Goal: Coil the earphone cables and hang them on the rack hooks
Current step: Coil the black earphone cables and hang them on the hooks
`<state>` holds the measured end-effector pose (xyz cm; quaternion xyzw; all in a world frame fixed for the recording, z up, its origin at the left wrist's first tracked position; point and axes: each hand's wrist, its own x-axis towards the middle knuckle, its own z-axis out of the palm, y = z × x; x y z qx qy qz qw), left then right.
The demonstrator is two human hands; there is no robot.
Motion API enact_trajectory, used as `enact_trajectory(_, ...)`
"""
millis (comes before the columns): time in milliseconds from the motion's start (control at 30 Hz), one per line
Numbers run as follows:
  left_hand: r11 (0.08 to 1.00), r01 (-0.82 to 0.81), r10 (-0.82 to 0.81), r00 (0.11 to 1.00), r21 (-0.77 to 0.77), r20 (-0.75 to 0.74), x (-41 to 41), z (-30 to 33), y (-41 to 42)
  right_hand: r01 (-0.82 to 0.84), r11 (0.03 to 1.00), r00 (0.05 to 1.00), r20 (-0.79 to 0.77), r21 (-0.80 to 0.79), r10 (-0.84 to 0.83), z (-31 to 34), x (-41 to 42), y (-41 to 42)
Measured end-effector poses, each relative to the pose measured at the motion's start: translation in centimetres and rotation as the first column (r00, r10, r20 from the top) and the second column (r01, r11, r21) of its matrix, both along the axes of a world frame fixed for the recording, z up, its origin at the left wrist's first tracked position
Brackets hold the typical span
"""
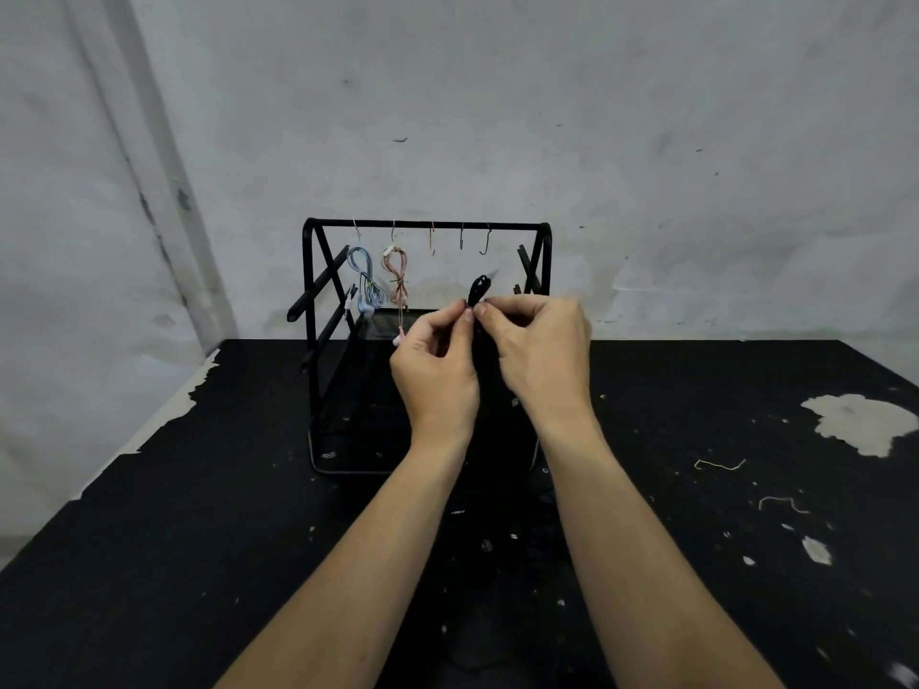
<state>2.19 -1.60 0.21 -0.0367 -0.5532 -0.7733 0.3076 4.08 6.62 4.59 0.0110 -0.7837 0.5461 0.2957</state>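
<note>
Dim, even light; soft focus; edges bowed

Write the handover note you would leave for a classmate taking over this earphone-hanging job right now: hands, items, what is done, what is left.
Left hand and right hand both pinch the black coiled earphone cable, held up in front of the black metal rack.
Done: the pale blue coiled earphone cable hangs on the first hook from the left, the pink coiled earphone cable on the second.
Left: finish binding the black cable and hang it, probably on the empty third hook. Two loose ties lie on the black table to the right.
</note>
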Motion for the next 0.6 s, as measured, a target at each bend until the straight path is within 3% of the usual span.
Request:
enact_trajectory(100,1.0,-0.02,0.02,1.0,-0.014,0.016,-0.2,-0.2,0.0,0.003,1.0,1.0,-0.006,-0.002,-0.003,0.0,0.2,-0.7)
enact_trajectory(267,0.996,0.015,-0.018,0.999,0.091,0.027,0.2,0.4,0.1,-0.075,0.996,0.997,0.002,0.039,0.075,-0.1,0.3,-1.4)
enact_trajectory(600,0.999,0.032,-0.032,0.999,-0.009,-0.037,0.4,-0.3,-0.1,-0.06,0.99,0.998,-0.005,0.13,0.061,-0.6,-0.5,-0.9)
